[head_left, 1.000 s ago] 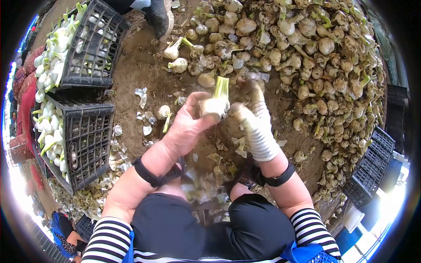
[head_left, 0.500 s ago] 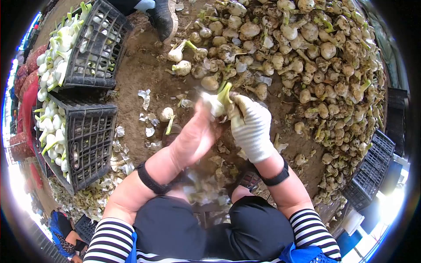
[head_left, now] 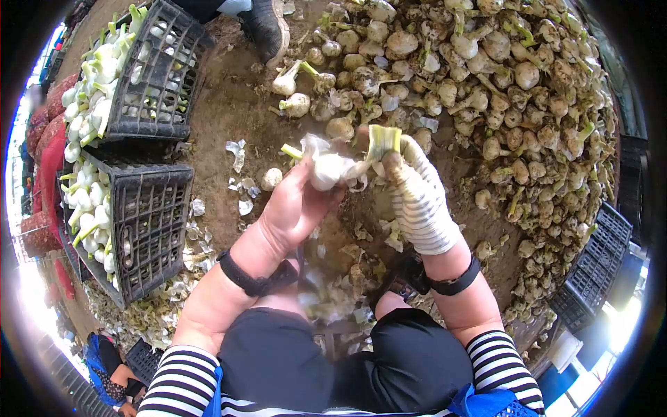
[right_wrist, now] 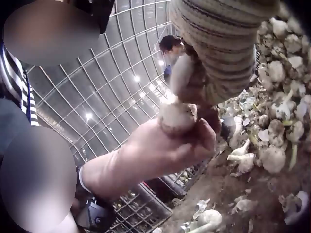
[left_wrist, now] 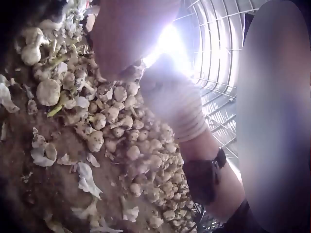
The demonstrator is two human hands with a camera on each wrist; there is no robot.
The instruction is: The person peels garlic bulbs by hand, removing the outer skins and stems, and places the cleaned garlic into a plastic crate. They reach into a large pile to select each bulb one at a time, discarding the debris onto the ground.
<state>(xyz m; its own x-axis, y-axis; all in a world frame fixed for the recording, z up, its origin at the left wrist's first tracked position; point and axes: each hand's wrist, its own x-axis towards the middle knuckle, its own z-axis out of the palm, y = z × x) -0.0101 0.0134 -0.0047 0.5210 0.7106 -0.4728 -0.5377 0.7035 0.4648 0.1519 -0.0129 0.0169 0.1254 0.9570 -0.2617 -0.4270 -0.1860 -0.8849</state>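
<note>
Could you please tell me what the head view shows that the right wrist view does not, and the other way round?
Only the head view shows the green stalk piece at the gloved right hand, the dark shoe at the top, and the black crate beside the heap.

Only the right wrist view shows the dark cap on a person behind and the small round lights.

Both show the two hands, the left hand holding a pale garlic bulb, and the garlic heap.
</note>
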